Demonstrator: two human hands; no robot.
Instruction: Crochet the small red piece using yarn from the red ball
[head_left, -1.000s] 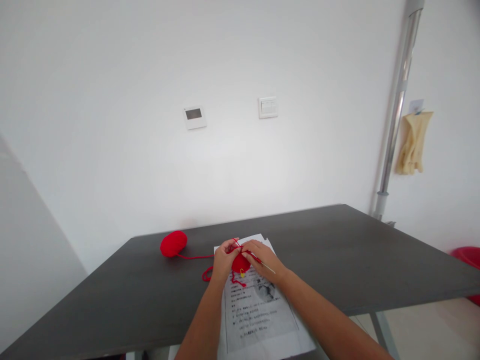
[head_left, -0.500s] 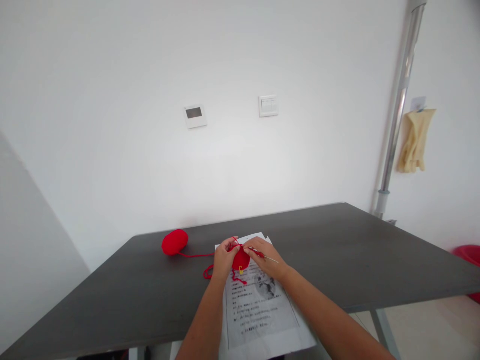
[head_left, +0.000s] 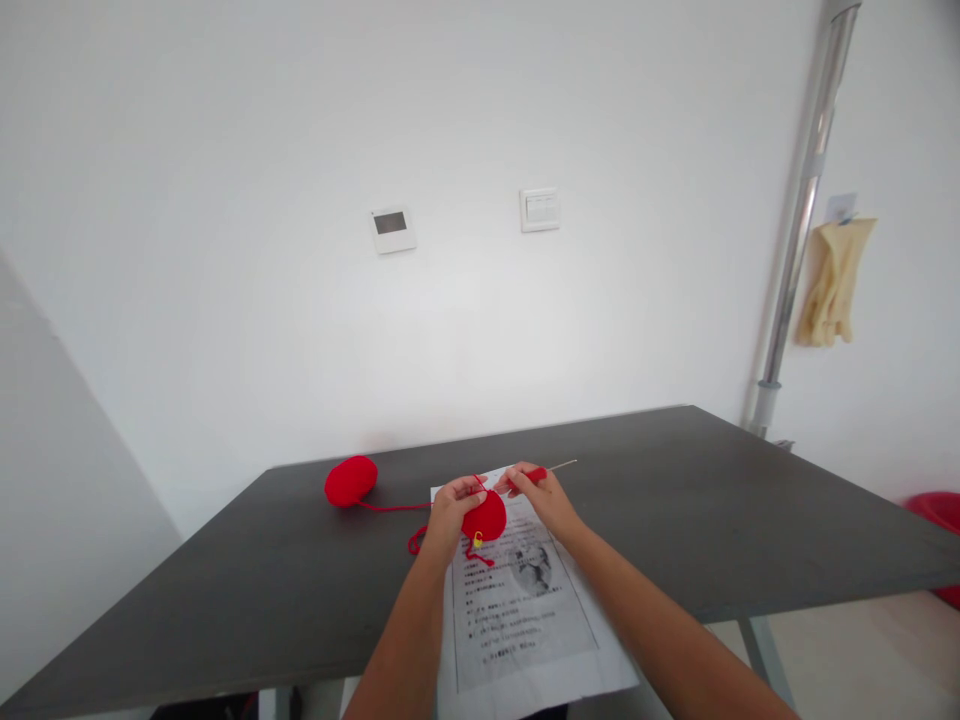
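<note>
A round red crochet piece (head_left: 486, 516) is pinched at its upper left edge by my left hand (head_left: 451, 510). A yellow stitch marker (head_left: 478, 539) hangs at its lower edge, with a short red yarn tail below. In my right hand (head_left: 541, 497) is a crochet hook (head_left: 535, 475) with a red handle; its thin metal shaft points up to the right, away from the piece. Yarn runs over the left fingers and back along the table to the red yarn ball (head_left: 351, 482). Both hands are above a printed sheet (head_left: 517, 640).
The dark table (head_left: 637, 520) spreads to both sides against a white wall. A metal pole (head_left: 799, 230) stands at the right, near hanging yellow gloves (head_left: 834, 285). A red basin (head_left: 937, 510) is beyond the table's right edge. A loop of red yarn lies left of the sheet.
My right hand has moved slightly away from the crochet piece. The hook has swung round, its shaft now pointing up right instead of down right. More of the red piece shows.
</note>
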